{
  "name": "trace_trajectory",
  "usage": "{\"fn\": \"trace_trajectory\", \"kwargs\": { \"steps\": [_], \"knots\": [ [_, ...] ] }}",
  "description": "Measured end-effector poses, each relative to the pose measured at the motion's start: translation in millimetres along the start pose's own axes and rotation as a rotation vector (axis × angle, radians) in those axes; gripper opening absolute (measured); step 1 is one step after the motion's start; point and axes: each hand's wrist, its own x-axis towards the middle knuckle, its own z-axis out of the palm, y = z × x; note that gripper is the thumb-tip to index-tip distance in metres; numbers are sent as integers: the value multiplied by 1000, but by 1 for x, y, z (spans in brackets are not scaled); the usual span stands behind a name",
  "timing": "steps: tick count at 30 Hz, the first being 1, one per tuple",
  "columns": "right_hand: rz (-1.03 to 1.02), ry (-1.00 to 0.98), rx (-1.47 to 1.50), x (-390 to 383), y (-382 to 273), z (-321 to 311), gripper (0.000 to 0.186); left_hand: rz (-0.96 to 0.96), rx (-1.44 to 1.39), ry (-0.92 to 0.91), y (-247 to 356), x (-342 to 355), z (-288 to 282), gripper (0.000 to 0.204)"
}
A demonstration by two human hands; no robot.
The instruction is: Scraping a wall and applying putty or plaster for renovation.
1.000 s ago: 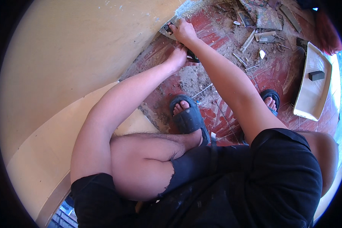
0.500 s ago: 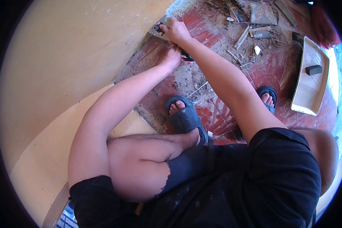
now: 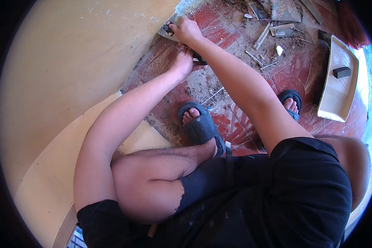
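- The person squats on the floor, both arms stretched toward twelve o'clock, where a flat grey metal scraper blade (image 3: 166, 29) lies against the foot of the pale yellow wall (image 3: 70, 70).
- The right hand (image 3: 187, 29) is closed around the scraper's dark handle, pressing the blade to the seam between wall and floor.
- The left hand (image 3: 182, 62) sits just below it, fingers curled narrow; whether it grips the handle's tail or only steadies on the floor, I cannot tell.
- This looks like scraping in mid-stroke; the next push would want steady pressure and a low blade angle along the seam.
- The worn red painted floor (image 3: 235, 120) is strewn with grey dust and splinters.
- At two o'clock lies a cream rectangular tray (image 3: 339, 99) with a small black block (image 3: 342, 72) in it.
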Motion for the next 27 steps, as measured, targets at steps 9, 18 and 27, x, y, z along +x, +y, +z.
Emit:
{"fn": "trace_trajectory", "kwargs": {
  "steps": [9,18,27],
  "knots": [
    [-168,49,9,-1,4,-4,45,1,18,-11,5,0,5,35],
    [-54,14,-17,0,1,0,46,6,2,6,0,0,-1,35],
    [-12,5,33,1,3,7,47,-9,26,3,-5,5,-8,36]
  ]
}}
